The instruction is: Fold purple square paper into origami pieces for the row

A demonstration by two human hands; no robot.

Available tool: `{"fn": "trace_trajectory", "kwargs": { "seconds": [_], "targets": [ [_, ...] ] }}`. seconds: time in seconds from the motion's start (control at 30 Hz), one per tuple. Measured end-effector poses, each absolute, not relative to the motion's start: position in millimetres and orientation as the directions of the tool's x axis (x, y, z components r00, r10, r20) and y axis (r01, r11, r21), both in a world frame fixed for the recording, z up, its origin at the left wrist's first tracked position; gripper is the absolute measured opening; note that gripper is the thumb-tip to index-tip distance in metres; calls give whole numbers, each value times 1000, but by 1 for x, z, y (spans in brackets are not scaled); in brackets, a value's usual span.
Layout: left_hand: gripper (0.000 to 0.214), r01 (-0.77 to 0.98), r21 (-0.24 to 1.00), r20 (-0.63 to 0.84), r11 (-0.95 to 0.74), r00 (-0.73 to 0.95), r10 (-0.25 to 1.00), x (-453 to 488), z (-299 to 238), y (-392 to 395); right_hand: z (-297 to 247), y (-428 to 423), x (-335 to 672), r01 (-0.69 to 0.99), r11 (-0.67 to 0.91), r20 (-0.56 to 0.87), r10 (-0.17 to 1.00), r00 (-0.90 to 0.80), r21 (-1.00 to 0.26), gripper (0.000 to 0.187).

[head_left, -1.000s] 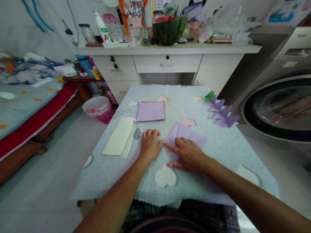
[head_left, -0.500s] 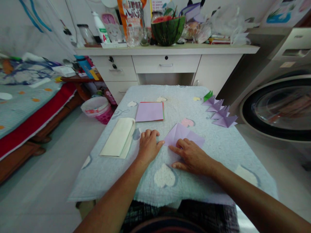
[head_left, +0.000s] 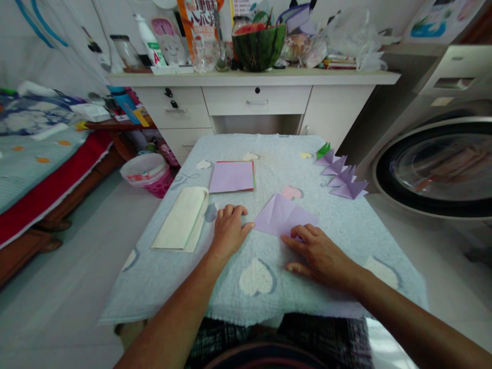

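Observation:
A purple sheet of origami paper [head_left: 282, 215], folded into a triangle with crease lines, lies flat on the cloth-covered table. My left hand [head_left: 230, 228] rests on the cloth, fingers loosely bent and apart, its thumb tip at the paper's left corner. On the lower right edge of the paper, the fingertips of my right hand [head_left: 321, 253] press down; the thumb sits apart on the cloth. This hand is open and partly hides the paper's right side. Behind lies a stack of square origami sheets [head_left: 232, 177], purple on top, with red and green edges showing.
Left of my hands lies a folded cream-coloured paper [head_left: 180, 219]. Several folded purple paper pieces [head_left: 348, 184] with a green one [head_left: 323, 150] line the table's right side. Beyond stands a white desk [head_left: 257, 79] bearing a cut watermelon [head_left: 259, 48]. A washing machine [head_left: 434, 133] is at right.
My right hand has slid rightward along the paper's lower edge, uncovering more of it. My left hand stays by the left corner. The whole view has shifted slightly.

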State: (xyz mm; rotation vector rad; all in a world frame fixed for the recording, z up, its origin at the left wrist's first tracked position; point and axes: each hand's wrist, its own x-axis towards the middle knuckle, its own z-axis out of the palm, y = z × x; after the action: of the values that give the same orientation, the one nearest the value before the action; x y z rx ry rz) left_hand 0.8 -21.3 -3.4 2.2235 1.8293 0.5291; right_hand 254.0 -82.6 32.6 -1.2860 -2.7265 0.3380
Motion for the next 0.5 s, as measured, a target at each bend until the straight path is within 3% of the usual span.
{"fn": "trace_trajectory", "kwargs": {
  "seconds": [0.5],
  "targets": [
    [27,899,352,180,-261,209,961,-4,-10,-18,28,-106,290,813,544,20,833,-553,-206,51]
  ]
}}
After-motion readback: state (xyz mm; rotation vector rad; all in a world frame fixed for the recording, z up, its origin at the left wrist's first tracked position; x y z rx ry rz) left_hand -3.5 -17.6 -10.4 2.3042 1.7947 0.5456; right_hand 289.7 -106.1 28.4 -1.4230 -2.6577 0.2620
